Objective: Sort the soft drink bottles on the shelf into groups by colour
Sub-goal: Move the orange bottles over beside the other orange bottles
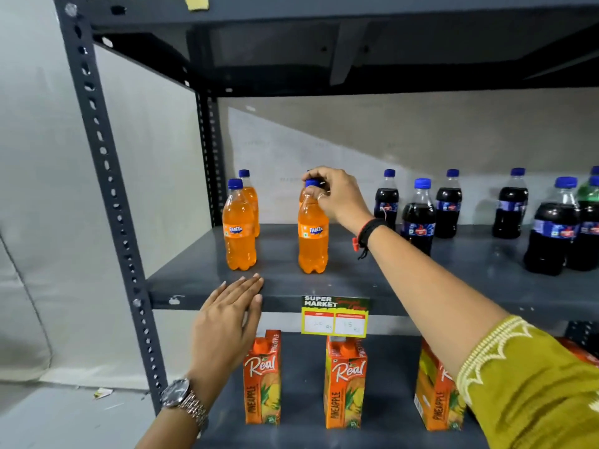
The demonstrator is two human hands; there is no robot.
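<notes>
Hands first: the left hand lies flat and open with its fingertips on the front lip of the shelf, holding nothing, while the right hand pinches the blue cap of an orange bottle standing upright just behind that lip. Left of this bottle stand two more orange bottles; right of it the dark cola bottles form their own group, a green bottle tucked among the farthest. Gripped only by its cap, the bottle could swing, slip or knock another orange bottle partly hidden right behind it.
</notes>
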